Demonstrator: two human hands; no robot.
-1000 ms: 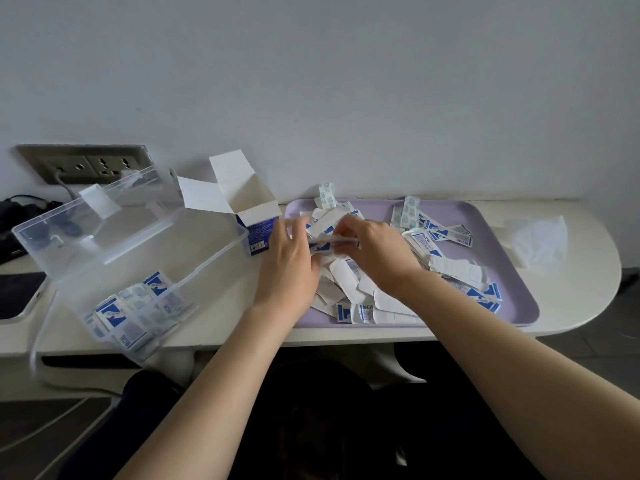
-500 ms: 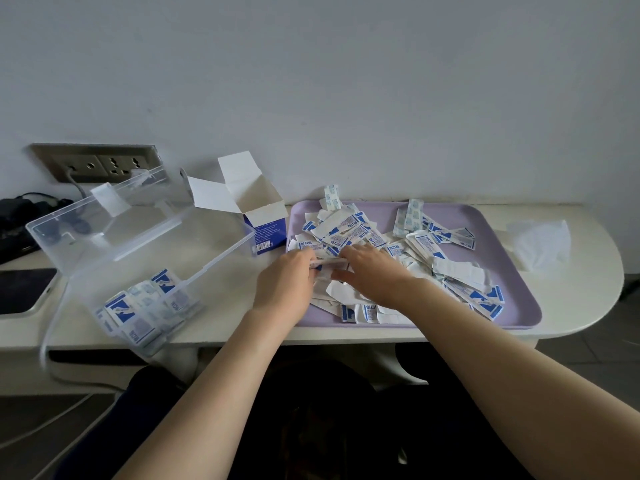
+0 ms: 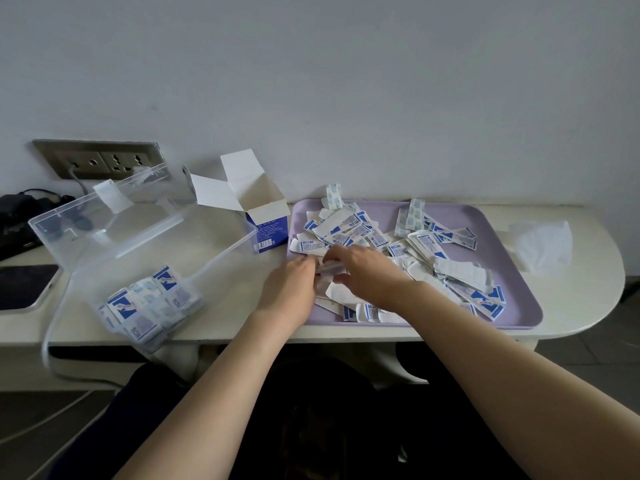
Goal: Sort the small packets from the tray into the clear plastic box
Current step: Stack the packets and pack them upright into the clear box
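Note:
A lilac tray point(image 3: 512, 258) on the white table holds a loose heap of several small white-and-blue packets point(image 3: 349, 230). My left hand point(image 3: 291, 289) and my right hand point(image 3: 367, 271) meet over the tray's near left part. Between their fingertips they pinch a small bundle of packets point(image 3: 329, 266). The clear plastic box point(image 3: 145, 244) lies open to the left, lid tilted back. Several sorted packets point(image 3: 149, 303) are stacked in its near corner.
An opened white-and-blue carton point(image 3: 263, 216) stands between the box and the tray. A crumpled white wrapper point(image 3: 540, 244) lies at the table's right end. A phone point(image 3: 24, 285) rests at the far left, below a wall socket point(image 3: 100, 161) with a cable.
Both hands have dropped from the heap's middle toward the tray's near left part, still together on the packets. The heap behind them now shows.

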